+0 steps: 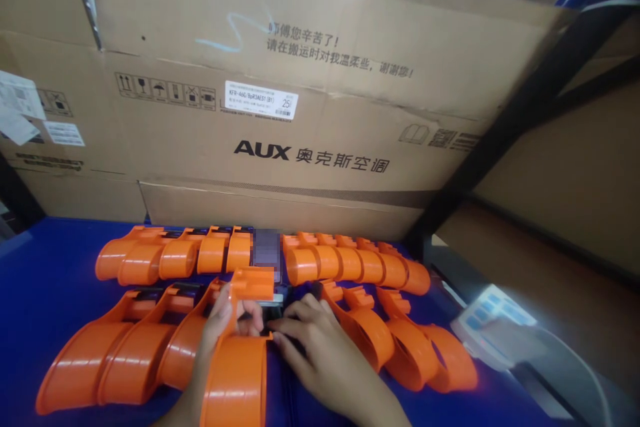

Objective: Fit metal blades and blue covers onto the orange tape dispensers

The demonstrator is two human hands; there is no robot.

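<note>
Upright at the front centre is an orange plastic holder (235, 377), with a wide ring below and a short tube on top. My left hand (216, 327) grips its neck, thumb on the near side and fingers curled behind. My right hand (323, 343) is closed just to the right, its thumb and bent fingertips by the small tab at the ring's upper edge. Whatever those fingertips pinch is hidden. Dark pieces around them are too blurred to name.
Orange holders stand in rows on the blue tabletop (30, 273), several left (75, 360) and several right (410, 353). Some left ones carry black inserts (183, 297). A dark flat object (267, 250) lies centre back. A white device with blue keys (493, 320) sits right; a cardboard wall (175, 140) closes the back.
</note>
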